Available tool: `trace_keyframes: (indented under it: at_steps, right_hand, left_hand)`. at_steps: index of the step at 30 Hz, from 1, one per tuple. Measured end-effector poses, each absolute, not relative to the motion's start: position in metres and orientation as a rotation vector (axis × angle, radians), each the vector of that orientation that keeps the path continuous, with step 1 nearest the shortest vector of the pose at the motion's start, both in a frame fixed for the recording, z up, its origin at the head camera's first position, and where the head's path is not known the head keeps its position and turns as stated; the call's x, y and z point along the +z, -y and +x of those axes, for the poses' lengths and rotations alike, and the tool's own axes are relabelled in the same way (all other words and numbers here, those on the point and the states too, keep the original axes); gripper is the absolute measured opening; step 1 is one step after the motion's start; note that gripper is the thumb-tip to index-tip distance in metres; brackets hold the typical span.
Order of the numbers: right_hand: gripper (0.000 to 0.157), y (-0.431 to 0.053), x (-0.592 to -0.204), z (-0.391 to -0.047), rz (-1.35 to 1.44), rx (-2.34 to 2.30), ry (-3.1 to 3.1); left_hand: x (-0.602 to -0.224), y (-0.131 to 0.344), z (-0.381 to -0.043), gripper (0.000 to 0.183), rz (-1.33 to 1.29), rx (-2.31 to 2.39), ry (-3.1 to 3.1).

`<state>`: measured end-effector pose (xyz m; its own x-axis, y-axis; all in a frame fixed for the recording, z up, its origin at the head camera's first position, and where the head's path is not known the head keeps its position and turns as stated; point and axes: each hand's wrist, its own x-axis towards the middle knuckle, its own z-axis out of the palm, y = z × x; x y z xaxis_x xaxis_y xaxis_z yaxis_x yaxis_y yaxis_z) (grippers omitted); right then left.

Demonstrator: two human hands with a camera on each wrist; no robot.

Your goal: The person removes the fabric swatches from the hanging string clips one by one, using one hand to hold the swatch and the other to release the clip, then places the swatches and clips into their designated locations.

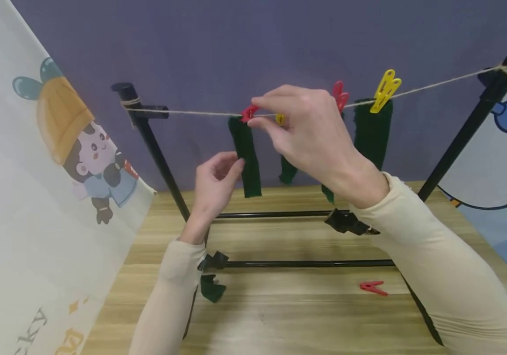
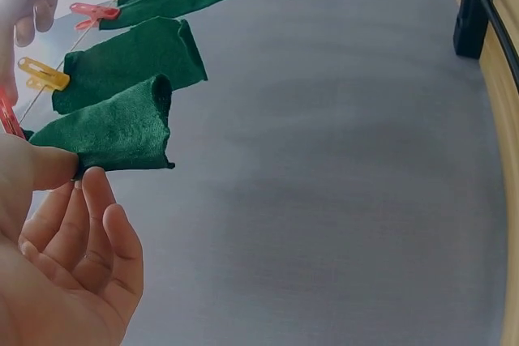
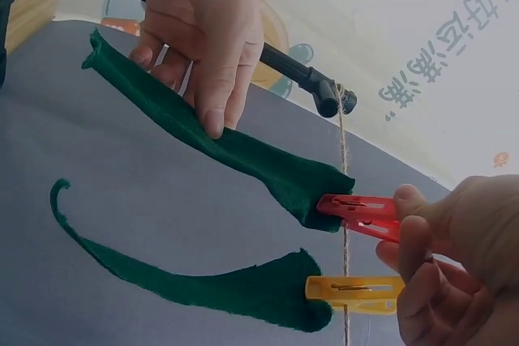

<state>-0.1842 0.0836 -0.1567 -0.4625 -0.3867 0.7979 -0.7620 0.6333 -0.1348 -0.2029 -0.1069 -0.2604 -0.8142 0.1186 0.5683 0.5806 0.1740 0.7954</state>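
A strip of dark green cloth (image 1: 248,165) hangs from the twine line (image 1: 200,113) at its left part. My right hand (image 1: 311,130) pinches the handles of a red clothespin (image 3: 365,207) between thumb and fingers; its jaws sit over the cloth's top edge at the twine. Lower down, my left hand (image 1: 213,185) pinches the side edge of that same strip between thumb and fingertips, as the left wrist view shows. Beside it hangs another green strip (image 3: 219,289), held by a yellow clothespin (image 3: 353,291).
Farther right, a red clothespin (image 1: 340,96) and a yellow clothespin (image 1: 385,91) hold more green cloth (image 1: 372,133). A black pipe frame (image 1: 160,153) carries the twine. On the wooden surface (image 1: 288,315) lies a loose red clothespin (image 1: 373,287). A green scrap (image 1: 212,288) shows beside my left sleeve.
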Motion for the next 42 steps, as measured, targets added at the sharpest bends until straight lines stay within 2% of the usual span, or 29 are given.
trace_keyframes:
  at_steps: [10, 42]
  right_hand:
    - [0.025, -0.083, -0.162, -0.183, 0.937, 0.651, 2.001]
    - [0.025, -0.088, -0.165, -0.184, 0.962, 0.673, 1.751]
  left_hand:
    - [-0.264, 0.112, -0.202, 0.019, -0.631, -1.724, 2.047]
    - [-0.271, 0.116, -0.193, 0.019, -0.593, -1.677, 2.187]
